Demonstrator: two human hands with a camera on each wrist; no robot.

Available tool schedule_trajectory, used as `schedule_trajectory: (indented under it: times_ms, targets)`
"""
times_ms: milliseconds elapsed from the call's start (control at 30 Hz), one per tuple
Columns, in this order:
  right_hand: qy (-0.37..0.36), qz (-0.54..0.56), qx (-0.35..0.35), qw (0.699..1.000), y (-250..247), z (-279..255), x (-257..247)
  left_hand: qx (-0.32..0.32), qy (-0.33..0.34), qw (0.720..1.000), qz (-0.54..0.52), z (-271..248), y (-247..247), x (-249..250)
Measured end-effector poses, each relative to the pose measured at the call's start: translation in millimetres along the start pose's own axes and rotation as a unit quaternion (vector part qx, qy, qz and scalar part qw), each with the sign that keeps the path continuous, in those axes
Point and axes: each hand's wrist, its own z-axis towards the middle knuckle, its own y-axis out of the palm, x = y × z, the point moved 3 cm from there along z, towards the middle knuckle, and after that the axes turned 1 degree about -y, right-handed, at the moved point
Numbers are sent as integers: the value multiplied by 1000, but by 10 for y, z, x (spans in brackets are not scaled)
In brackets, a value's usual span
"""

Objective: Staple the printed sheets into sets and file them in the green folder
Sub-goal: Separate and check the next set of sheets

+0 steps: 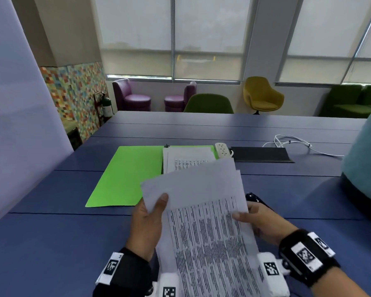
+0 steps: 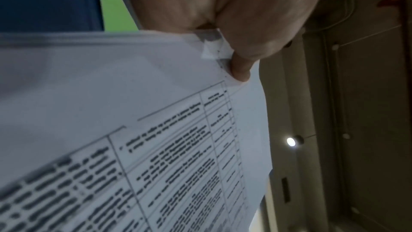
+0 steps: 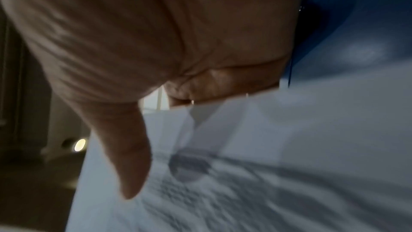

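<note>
Both hands hold a set of printed sheets (image 1: 204,213) above the near part of the blue table (image 1: 51,243). My left hand (image 1: 150,219) grips the left edge, thumb on top; the left wrist view shows the thumb pinching the sheets (image 2: 138,112). My right hand (image 1: 259,224) pinches the right edge, thumb on the print; the sheets (image 3: 267,156) fill the right wrist view. The green folder (image 1: 124,176) lies open behind, with more printed sheets (image 1: 186,159) on its right half. A black stapler (image 1: 254,198) peeks out beside the right hand.
A white power strip (image 1: 223,150) and a black mat (image 1: 261,154) lie beyond the folder, with a white cable (image 1: 296,142) further right. A teal chair back (image 1: 366,159) rises at the right edge. Chairs stand past the table's far side.
</note>
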Motion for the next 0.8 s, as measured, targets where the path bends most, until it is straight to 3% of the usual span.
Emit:
schedule_trajectory:
  times_ms: [67, 133, 233, 333, 400, 467, 700, 800]
  targets:
    - [-9, -77, 3, 997, 52, -53, -5, -7, 24, 999, -26, 52, 124, 265]
    - [-44, -76, 74, 993, 64, -66, -166, -29, 66, 997, -5, 78, 257, 605]
    - [-182, -9, 140, 973, 170, -216, -659, -76, 134, 987, 36, 79, 425, 1161]
    - [-301, 28, 136, 944, 292, -437, -1096, -113, 232, 964, 56, 35, 557, 1580]
    - [-340, 38, 126, 931, 308, -489, -1182, -120, 263, 955, 63, 19, 596, 1680]
    - [-337, 45, 122, 933, 287, -484, -1139, -126, 259, 955, 66, 36, 560, 1624]
    - [-285, 24, 132, 949, 202, -415, -972, -144, 103, 977, 122, 71, 436, 1077]
    - [-273, 7, 143, 951, 243, -434, -1108, -130, 83, 980, 130, 115, 458, 1022]
